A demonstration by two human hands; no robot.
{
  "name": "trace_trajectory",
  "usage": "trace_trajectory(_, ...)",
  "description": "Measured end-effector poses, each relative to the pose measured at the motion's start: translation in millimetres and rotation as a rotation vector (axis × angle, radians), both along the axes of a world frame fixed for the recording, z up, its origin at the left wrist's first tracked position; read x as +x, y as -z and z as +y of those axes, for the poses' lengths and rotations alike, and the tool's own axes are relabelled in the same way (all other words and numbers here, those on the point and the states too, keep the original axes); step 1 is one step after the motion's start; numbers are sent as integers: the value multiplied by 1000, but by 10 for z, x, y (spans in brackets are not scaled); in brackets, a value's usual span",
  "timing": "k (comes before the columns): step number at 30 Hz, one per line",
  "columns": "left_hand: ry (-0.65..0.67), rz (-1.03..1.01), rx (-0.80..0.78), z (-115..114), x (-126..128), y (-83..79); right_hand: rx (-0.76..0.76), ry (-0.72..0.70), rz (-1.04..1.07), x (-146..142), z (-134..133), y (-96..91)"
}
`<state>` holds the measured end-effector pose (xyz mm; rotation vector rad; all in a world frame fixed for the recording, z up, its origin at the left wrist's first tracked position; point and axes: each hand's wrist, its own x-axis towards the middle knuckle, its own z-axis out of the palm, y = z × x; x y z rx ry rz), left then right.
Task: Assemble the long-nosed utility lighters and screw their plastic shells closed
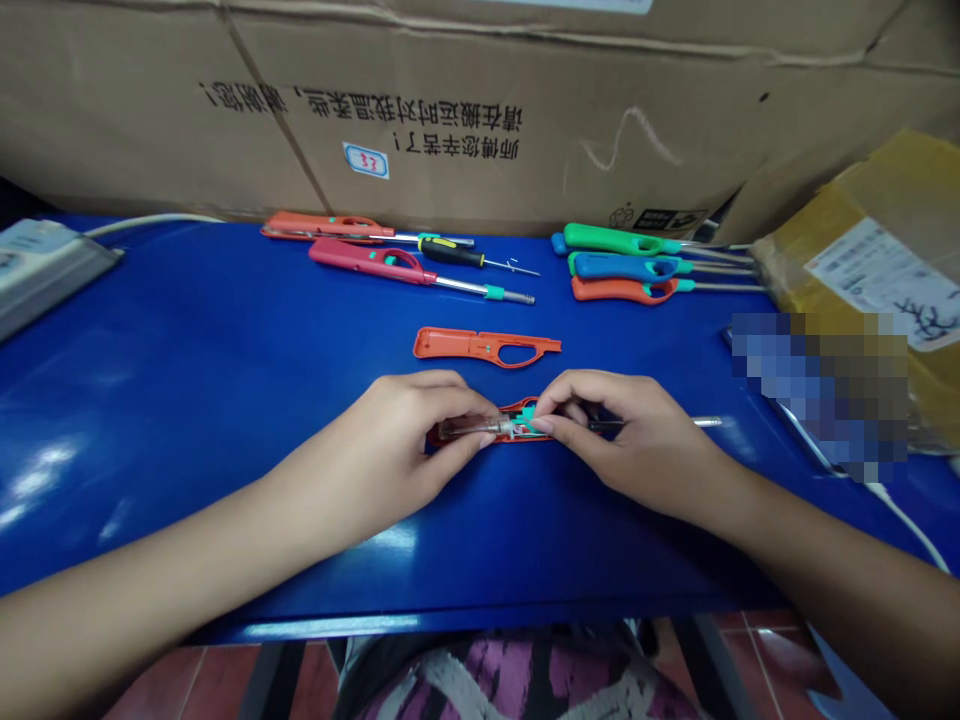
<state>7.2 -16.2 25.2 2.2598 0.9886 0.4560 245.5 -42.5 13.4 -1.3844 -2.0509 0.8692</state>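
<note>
An opened long-neck gas lighter (516, 434) lies in an orange half-shell on the blue table, its insides exposed and its metal tube pointing right. My left hand (420, 430) is closed, thumb and fingers around the clear brownish fuel tank (471, 427) at the handle end. My right hand (630, 430) pinches at the teal trigger (526, 418) in the middle of the lighter. Its palm and fingers hide part of the tube (706, 422). Just behind the hands rests the matching orange shell half (486, 347), hollow side up.
Behind lie a red lighter (367, 260), an orange lighter (322, 226) and a screwdriver (450, 250). Green (619, 238), blue (622, 266) and orange lighters (622, 289) sit back right. A cardboard box (450, 60), taped parcel (892, 230), pixelated device (817, 390) and power strip (52, 270) surround them.
</note>
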Motion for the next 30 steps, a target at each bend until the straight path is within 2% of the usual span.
trace_trajectory(5, -10, -11, 2, -3, 7, 15, 13, -21, -5, -3, 5, 12)
trace_trajectory(11, -14, -27, -16, -4, 1, 25, 59, -114, 55, -1, -1, 38)
trace_trajectory(19, -21, -40, -40, 7, 8, 35, 51, -55, 42, -4, 31, 14)
trace_trajectory(24, -20, -88, -34, -14, 28, 45, 57, -90, -4, 11, 2, 17)
trace_trajectory(30, -24, -82, -30, -27, 28, -2, 17, -56, 0, 57, 18, 2)
